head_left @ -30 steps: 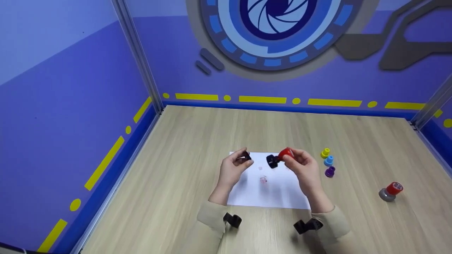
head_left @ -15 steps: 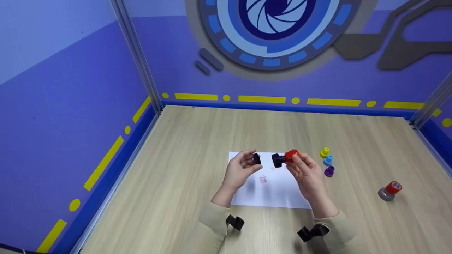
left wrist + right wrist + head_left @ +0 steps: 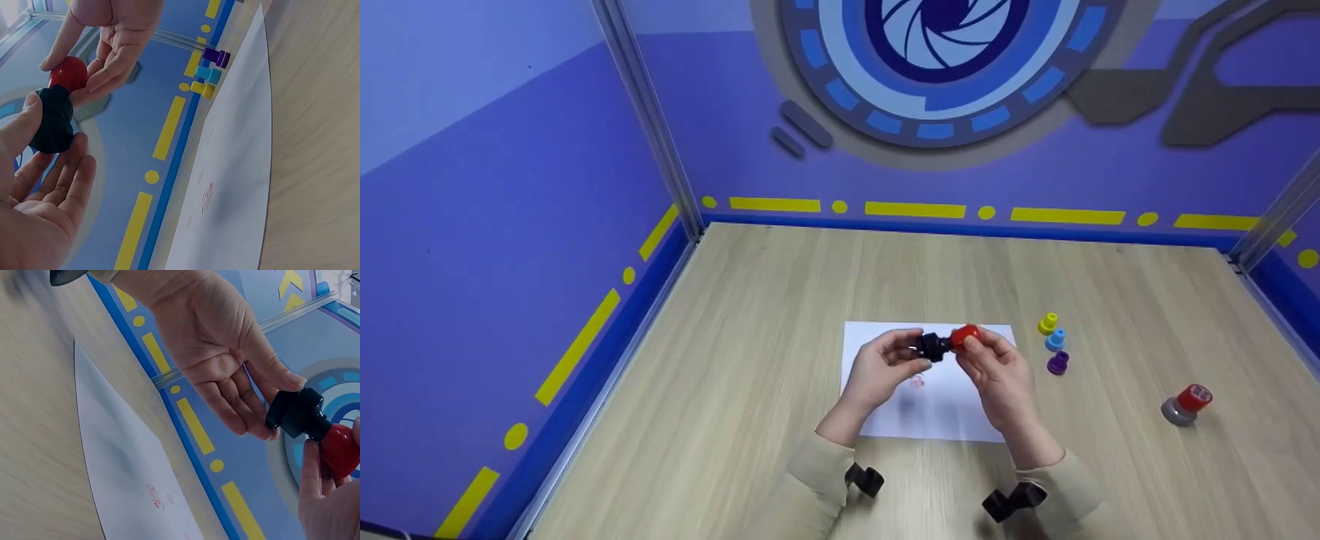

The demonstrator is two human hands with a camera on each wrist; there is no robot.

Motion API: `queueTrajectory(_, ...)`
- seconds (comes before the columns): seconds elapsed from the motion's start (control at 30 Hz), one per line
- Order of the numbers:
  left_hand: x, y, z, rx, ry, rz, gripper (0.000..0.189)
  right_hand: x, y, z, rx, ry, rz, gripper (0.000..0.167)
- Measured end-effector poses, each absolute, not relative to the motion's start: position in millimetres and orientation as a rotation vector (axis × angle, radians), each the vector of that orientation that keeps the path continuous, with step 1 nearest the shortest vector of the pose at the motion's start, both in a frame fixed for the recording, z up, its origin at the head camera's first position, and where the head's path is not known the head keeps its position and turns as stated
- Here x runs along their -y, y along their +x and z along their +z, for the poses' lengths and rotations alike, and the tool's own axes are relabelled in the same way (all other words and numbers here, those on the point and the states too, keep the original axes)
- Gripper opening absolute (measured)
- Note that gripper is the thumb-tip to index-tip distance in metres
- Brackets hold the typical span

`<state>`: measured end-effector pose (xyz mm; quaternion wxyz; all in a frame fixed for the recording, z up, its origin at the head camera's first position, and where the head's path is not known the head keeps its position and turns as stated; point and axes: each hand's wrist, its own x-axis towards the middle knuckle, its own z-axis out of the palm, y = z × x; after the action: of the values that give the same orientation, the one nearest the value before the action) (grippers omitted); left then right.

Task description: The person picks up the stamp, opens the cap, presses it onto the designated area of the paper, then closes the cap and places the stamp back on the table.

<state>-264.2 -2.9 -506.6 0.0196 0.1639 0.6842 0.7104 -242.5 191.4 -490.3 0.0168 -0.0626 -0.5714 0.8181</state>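
Note:
A hand stamp (image 3: 964, 337) with a round red handle and a black base is held sideways above the paper. My right hand (image 3: 1003, 379) pinches the red handle between thumb and fingers. On the other side, my left hand (image 3: 877, 375) holds a black cap (image 3: 277, 409) by its edge, with the thumb and fingertips. Cap and black base meet end to end; whether the cap is fully seated I cannot tell. Below lies a white sheet of paper (image 3: 952, 412) bearing faint red stamp prints (image 3: 207, 197).
Right of the paper stand small yellow (image 3: 1048, 324), light blue (image 3: 1056, 340) and purple (image 3: 1058, 364) stamps. Farther right, a red and grey stamp (image 3: 1187, 405) lies tilted on the wooden table (image 3: 780, 300). Blue printed walls (image 3: 810, 180) enclose the table's back and sides.
My left hand has moved right with the cap, and the gap between cap and stamp base has closed. The stamp has turned more level in my right hand.

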Motion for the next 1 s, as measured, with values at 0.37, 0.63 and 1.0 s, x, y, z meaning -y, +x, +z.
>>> queueTrajectory(0.37,0.4,-265.9,-509.6,-2.147,0.473,2.185,0.045,-189.1,-242.2,-493.8,1.758,-0.145,2.533,0.026)
queueTrajectory(0.63,-0.1,-265.7,-510.4,-2.168,0.452,2.181,0.045,-186.8,-243.2,-497.4,1.758,-0.142,2.503,0.024)
queueTrajectory(1.0,1.7,-265.9,-512.1,-2.174,0.398,2.181,0.039,-183.6,-241.9,-498.5,1.833,-0.179,2.492,0.033)
